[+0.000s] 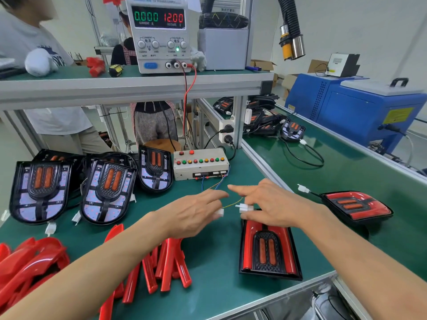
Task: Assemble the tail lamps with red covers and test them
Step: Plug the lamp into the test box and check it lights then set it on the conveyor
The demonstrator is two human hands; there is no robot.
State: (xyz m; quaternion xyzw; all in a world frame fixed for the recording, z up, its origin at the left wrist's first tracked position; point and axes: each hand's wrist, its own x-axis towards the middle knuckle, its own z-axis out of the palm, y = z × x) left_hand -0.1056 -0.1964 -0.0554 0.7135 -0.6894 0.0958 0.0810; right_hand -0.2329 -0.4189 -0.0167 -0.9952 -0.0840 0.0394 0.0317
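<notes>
Nearest, at six o'clock, red covers [171, 262] lie heaped on the green counter [215, 289]. A covered tail lamp [269, 250] rests under the right hand [270, 204], which pinches its white plug [243, 207]. At nine o'clock of it, the left hand [194, 213] grips the tester's white connector [219, 212]. Beyond sits the button test box [200, 165].

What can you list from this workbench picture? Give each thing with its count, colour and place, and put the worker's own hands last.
Power supply: one, grey, upper shelf; reads 0.000 and 12.00.
Test box: one, cream with coloured buttons, bench centre.
Uncovered lamps: at least three, black, bench left.
Covered lamp: one, red and black, below the right hand.
Second covered lamp: one, red, on the conveyor at right.
Red covers: a loose pile, front left.
White connectors: two, apart, one at each hand.
Blue machine: one, far right.
Left hand: at one connector.
Right hand: at the other.
</notes>
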